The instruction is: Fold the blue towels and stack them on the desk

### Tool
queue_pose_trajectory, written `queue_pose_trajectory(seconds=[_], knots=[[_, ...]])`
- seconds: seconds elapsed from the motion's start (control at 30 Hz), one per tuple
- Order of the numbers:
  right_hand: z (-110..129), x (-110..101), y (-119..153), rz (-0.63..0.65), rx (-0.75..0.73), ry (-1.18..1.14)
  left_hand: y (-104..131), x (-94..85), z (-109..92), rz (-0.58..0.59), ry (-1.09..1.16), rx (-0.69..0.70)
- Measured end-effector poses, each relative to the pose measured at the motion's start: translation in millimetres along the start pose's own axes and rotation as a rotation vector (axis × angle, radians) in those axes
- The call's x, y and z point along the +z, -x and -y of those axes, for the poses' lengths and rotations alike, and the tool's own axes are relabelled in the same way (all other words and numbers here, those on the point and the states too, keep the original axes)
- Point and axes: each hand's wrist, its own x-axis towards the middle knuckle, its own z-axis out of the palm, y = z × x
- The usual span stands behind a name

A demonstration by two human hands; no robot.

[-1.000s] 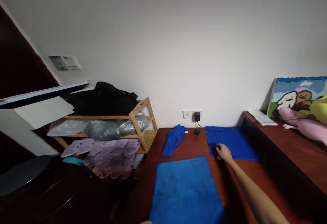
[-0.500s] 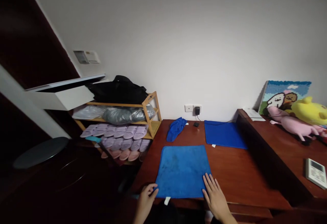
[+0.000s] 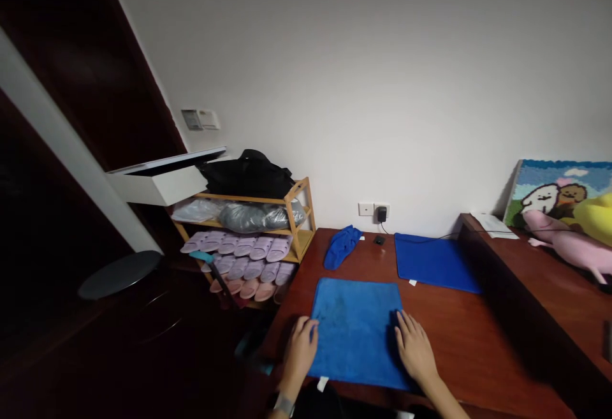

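A blue cloth (image 3: 356,336) lies flat on the wooden desk in front of me, with dark smudges on its upper left part and a white tag (image 3: 322,383) at its near edge. Along its left edge rests my left hand (image 3: 301,350), fingers loosely bent and apart. My right hand (image 3: 415,347) is at the right edge, its fingers stretched out and the tips touching the cloth. Neither hand visibly grips anything. Beyond lie a crumpled blue cloth (image 3: 342,247) and another flat blue cloth (image 3: 435,262).
The desk (image 3: 459,323) meets a raised ledge (image 3: 540,279) on the right, bearing a pink plush toy (image 3: 568,240) and a picture panel (image 3: 549,196). A black plug (image 3: 382,213) with a cable sits in the wall. A slipper rack (image 3: 297,234) and a round stool (image 3: 119,273) stand left.
My left hand has moved from the cloth's near left corner up along its left edge. The right hand has slid slightly farther up the right edge. The view has turned left.
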Motion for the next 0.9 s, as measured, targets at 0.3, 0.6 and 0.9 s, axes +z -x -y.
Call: queue_pose_trajectory(seconds=[0.3, 0.6, 0.9], knots=[[6, 36, -88, 0.120, 0.093, 0.065, -87, 102.3, -19, 0.268, -0.231, 0.206], [-5, 34, -117, 0.046, 0.061, 0.039, -115, 97.3, 53, 0.218, -0.355, 0.093], [-119, 1, -159, 0.089, 0.295, 0.168, -131, 64.1, 75, 0.268, -0.389, 0.057]])
